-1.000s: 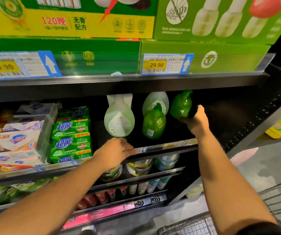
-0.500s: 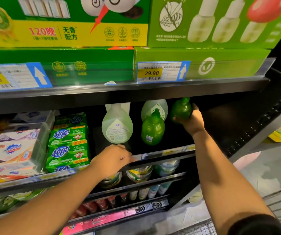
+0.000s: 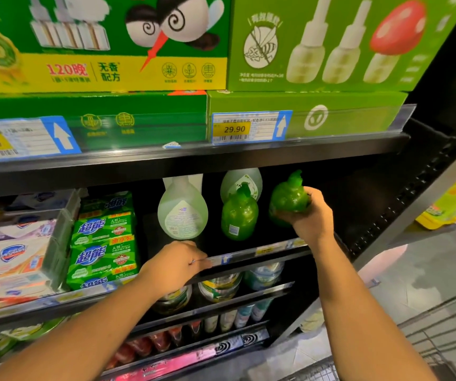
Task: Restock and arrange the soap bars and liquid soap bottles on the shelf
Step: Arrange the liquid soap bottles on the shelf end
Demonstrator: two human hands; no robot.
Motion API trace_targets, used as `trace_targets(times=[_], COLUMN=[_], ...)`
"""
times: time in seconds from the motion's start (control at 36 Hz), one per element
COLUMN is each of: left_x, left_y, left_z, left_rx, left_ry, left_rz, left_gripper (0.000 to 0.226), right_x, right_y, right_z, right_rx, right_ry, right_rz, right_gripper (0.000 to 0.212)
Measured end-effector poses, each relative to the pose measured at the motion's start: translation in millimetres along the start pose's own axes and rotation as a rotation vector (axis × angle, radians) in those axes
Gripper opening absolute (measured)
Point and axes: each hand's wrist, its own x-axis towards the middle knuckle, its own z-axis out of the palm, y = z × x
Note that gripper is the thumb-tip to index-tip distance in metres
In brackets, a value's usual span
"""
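Head view: I am looking down at a dark shop shelf (image 3: pixel 358 215) from the person's head camera. The right hand (image 3: pixel 312 215) reaches into the shelf, its fingers (image 3: pixel 308 198) clasped round a dark green soap bottle (image 3: pixel 287 200), held a little above the shelf floor and tilted. Just to its left stands a second green bottle (image 3: pixel 239 215), with a pale bottle (image 3: pixel 242 180) behind it. Further left stands a large pale bottle (image 3: pixel 183 213).

The left hand (image 3: pixel 174 266) sits on the front rail (image 3: pixel 262 250), fingers curled over its edge below the large pale bottle.

At the left end of the same shelf are stacked green soap bars (image 3: pixel 103 243), and beside them white soap packs (image 3: pixel 15 254) in a tray.

By my judgement the task is partway done. The bars look stacked and faced. The bottle row is thin, with open dark space to the right of the held bottle. That bottle has yet to be set down, and more bottles would be needed to fill the row.

A wire cart (image 3: pixel 441 339) shows at the lower right; I cannot see what it holds.
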Motion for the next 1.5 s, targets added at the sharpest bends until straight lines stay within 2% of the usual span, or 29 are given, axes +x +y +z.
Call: trace_targets(times=[0.08,0.14,0.17,0.22,0.31,0.36,0.42,0.47,0.53,0.61,0.67,0.75,0.81,0.89,0.97,1.08,1.19,1.36,1.42,1.5], left_x=[-4,-6,-6,-5,-5,-7,-11,-16,-20,-23,-24,-23,-22,-25,-28,-31,-30,-25,-25,-29], left_y=[3,5,5,6,8,11,21,35,56,95,108,114,116,113,104,104,112,121,126,133], left_z=[3,6,7,9,8,5,2,3,2,-5,-6,-8,-13,-18,-17,-19,-28,-42,-45,-46], left_rx=[0.037,0.132,0.178,0.189,0.039,-0.038,-0.069,-0.146,-0.391,-0.962,-1.048,-1.171,-1.348,-1.670,-1.839,-1.891,-1.842,-1.598,-1.494,-1.395], left_ry=[0.041,0.052,0.062,0.088,0.164,0.255,0.379,0.402,0.310,0.107,0.033,0.025,-0.033,-0.087,-0.102,-0.118,-0.121,-0.274,-0.308,-0.307], left_rz=[0.009,-0.006,-0.021,-0.036,-0.022,0.010,0.052,0.024,-0.047,-0.144,-0.202,-0.303,-0.390,-0.486,-0.507,-0.464,-0.464,-0.460,-0.479,-0.471], left_gripper=[0.041,0.027,0.027,0.045,0.071,0.069,0.060,0.051,0.039,0.028,0.024,0.044,0.061,0.071,0.079,0.074,0.073,0.089,0.089,0.087], right_x=[-23,-38,-45,-56,-75,-89,-104,-119,-130,-139,-143,-146,-145,-146,-149,-151,-152,-151,-153,-155], right_y=[-18,-29,-34,-39,-45,-43,-39,-36,-34,-43,-51,-62,-69,-81,-90,-87,-80,-79,-76,-68], right_z=[-8,-14,-17,-23,-26,-25,-23,-18,-12,-3,-2,-11,-21,-32,-39,-42,-37,-23,-18,-18], right_rx=[0.125,0.228,0.279,0.425,0.794,1.000,1.077,1.055,1.008,0.911,0.894,0.787,0.708,0.670,0.675,0.669,0.596,0.692,0.709,0.779], right_ry=[0.068,0.090,0.100,0.077,-0.046,-0.164,-0.260,-0.315,-0.322,-0.310,-0.342,-0.396,-0.399,-0.446,-0.459,-0.363,-0.277,-0.375,-0.362,-0.319], right_rz=[-0.090,-0.126,-0.104,-0.051,0.121,0.219,0.284,0.353,0.417,0.484,0.519,0.489,0.436,0.365,0.319,0.294,0.301,0.459,0.559,0.669], right_gripper=[0.057,0.061,0.066,0.072,0.088,0.104,0.106,0.102,0.092,0.059,0.041,0.034,0.032,0.033,0.032,0.030,0.027,0.043,0.050,0.040])
